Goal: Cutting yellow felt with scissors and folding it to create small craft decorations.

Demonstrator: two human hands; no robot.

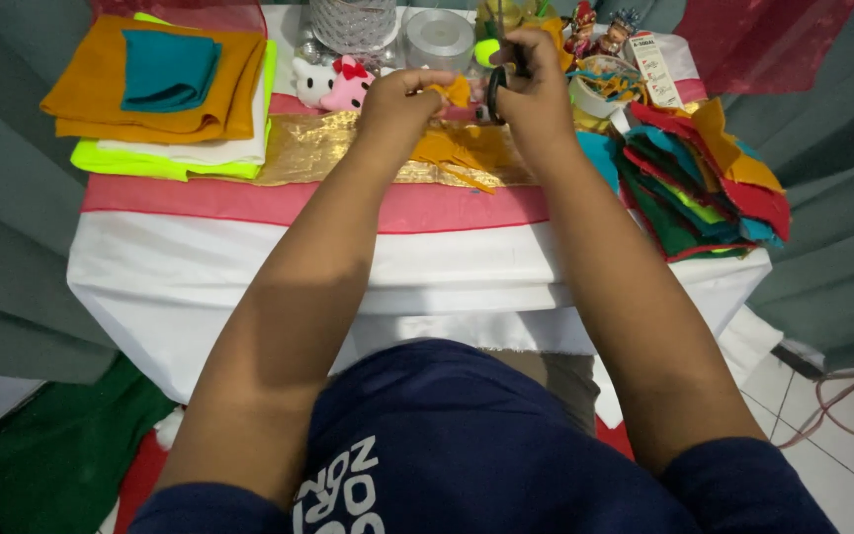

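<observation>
1. In the upper left of the frame, a folded stack of felt sheets (165, 99) lay on the table (249, 267): a teal square on mustard orange, over white and neon yellow layers.
2. Just right of the stack, near the top edge, sat a small white and pink cat plush (333, 84), with a silver ribbon roll (437, 40) beside it.
3. A strip of gold fabric (303, 148) ran across the pink table runner (249, 198), under both hands.
4. At upper centre, the left hand (397, 104) was closed, pinching a small orange felt piece (455, 91) between fingertips and thumb.
5. Directly below the hands, loose orange felt scraps (467, 153) rested on the gold fabric.
6. Just right of the left hand, the right hand (536, 94) was closed through the dark handles of a pair of scissors (501, 84), whose blades pointed up and away and were mostly hidden.
7. At the right, a fanned pile of felt cut-outs (714, 183) in red, green, teal and orange lay at the table's edge.
8. Judging from this, the step in hand was trimming the small orange piece; a next cut would call for holding the piece steady and meeting it with the blades clear of the fingertips.
</observation>
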